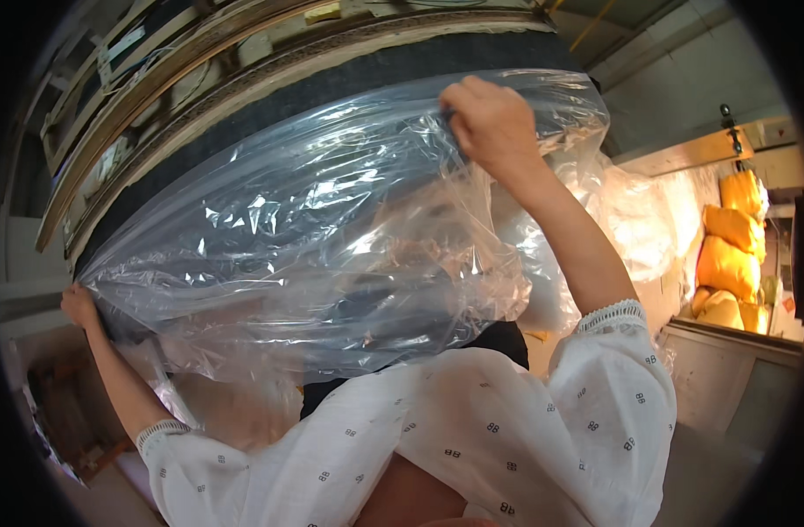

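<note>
Head view shows, nearest the camera, two white patterned sleeves [472, 439] rising from the lower edge, both arms raised and spread wide. Each of the hands is closed on an edge of a big clear plastic bag [314, 237], which hangs stretched between them over the side of a thick dark mattress [349, 79] standing on edge. The left hand [79, 305] sits low at the bag's left corner, fingers pinched on the film, arm nearly straight. The right hand [494, 123] is high at the bag's top right, fingers curled over the gathered plastic, wrist bent forward, forearm slanting up. To do this well, I judge both grips should stay firm and the film taut and even, so the thin plastic neither bunches nor tears at the corners. Farther right, yellow sacks [727, 255] are stacked by a wall.
</note>
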Action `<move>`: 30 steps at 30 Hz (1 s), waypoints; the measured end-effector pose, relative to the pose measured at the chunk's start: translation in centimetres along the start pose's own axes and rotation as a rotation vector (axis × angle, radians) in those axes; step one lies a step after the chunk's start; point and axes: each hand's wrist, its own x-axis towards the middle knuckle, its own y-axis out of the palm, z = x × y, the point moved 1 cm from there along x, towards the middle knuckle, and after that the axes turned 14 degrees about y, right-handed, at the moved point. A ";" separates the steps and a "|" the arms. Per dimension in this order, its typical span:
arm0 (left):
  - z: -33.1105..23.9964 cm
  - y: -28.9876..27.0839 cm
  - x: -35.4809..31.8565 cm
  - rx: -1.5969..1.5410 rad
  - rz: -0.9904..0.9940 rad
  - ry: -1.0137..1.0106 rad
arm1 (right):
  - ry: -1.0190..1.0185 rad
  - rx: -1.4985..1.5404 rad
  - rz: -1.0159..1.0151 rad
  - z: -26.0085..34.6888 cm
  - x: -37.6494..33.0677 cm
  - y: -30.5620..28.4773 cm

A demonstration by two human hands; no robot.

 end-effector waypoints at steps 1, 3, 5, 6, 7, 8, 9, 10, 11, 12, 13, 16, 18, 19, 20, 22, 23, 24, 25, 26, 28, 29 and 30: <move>-0.9 0.2 -0.3 -0.015 0.010 0.010 | 0.073 -0.100 -0.048 -0.6 -0.6 -0.9; -2.3 -0.5 -0.5 -0.056 -0.052 -0.069 | 0.198 -0.211 -0.062 -3.2 -2.3 -2.5; 0.1 0.4 0.1 -0.065 -0.049 -0.042 | 0.307 0.033 -0.076 -5.2 -3.6 -3.9; 0.7 0.4 0.2 -0.079 -0.046 -0.001 | 0.429 0.272 -0.093 -5.6 -4.4 -4.3; 1.0 0.8 0.2 -0.070 -0.038 0.007 | 0.440 0.276 -0.083 -5.7 -5.0 -4.6; 1.0 1.4 0.2 -0.056 -0.053 0.001 | 0.529 0.465 -0.032 -5.7 -5.4 -5.0; 0.7 1.6 0.5 -0.045 -0.078 -0.003 | 0.614 0.656 0.009 -5.6 -5.4 -5.3; 0.8 1.5 0.5 -0.035 -0.083 0.007 | 0.624 0.667 0.005 -4.9 -5.5 -5.2; 0.9 1.3 0.3 -0.045 -0.085 -0.006 | 0.576 0.584 0.098 -3.8 -5.5 -4.9; 0.7 1.0 0.2 -0.056 -0.083 -0.014 | 0.532 0.498 0.192 -2.9 -5.9 -4.5; -0.1 0.6 -0.3 -0.085 -0.073 -0.032 | 0.480 0.434 0.239 -2.8 -6.3 -4.3; -1.9 -0.7 -0.4 -0.145 -0.040 -0.060 | 0.369 0.385 0.125 -2.0 -7.0 -3.4; -2.5 -1.1 -0.4 -0.149 -0.037 -0.062 | 0.348 0.358 0.098 -3.1 -7.2 -2.8; -2.5 -1.1 -0.6 -0.149 -0.042 -0.067 | 0.330 0.434 0.089 -3.0 -7.1 -2.9; -2.6 -1.3 -0.5 -0.153 -0.046 -0.072 | 0.311 0.507 0.080 -3.0 -7.0 -3.2; -2.2 -1.4 -0.6 -0.175 -0.046 -0.076 | 0.449 0.772 0.249 -3.3 -7.1 -4.5; -2.1 -1.4 -0.6 -0.196 -0.039 -0.083 | 0.584 1.033 0.428 -3.5 -7.2 -5.4; -2.0 -1.7 -0.7 -0.199 -0.042 -0.083 | 0.582 1.031 0.425 -3.6 -7.4 -6.5; -2.3 -1.9 -0.8 -0.187 -0.047 -0.068 | 0.666 1.077 0.624 -3.7 -7.6 -7.6; -2.4 -1.9 -1.0 -0.174 -0.052 -0.053 | 0.750 1.115 0.826 -3.8 -7.9 -8.8; -1.3 -1.2 -0.6 -0.158 -0.084 -0.028 | 0.793 1.017 0.989 -5.3 -8.5 -11.6; -0.8 -0.7 -0.5 -0.130 -0.110 -0.002 | 0.820 0.862 1.014 -6.7 -9.1 -12.4; -0.7 0.2 -0.2 -0.152 -0.107 -0.001 | 0.853 0.699 1.031 -7.9 -10.0 -13.2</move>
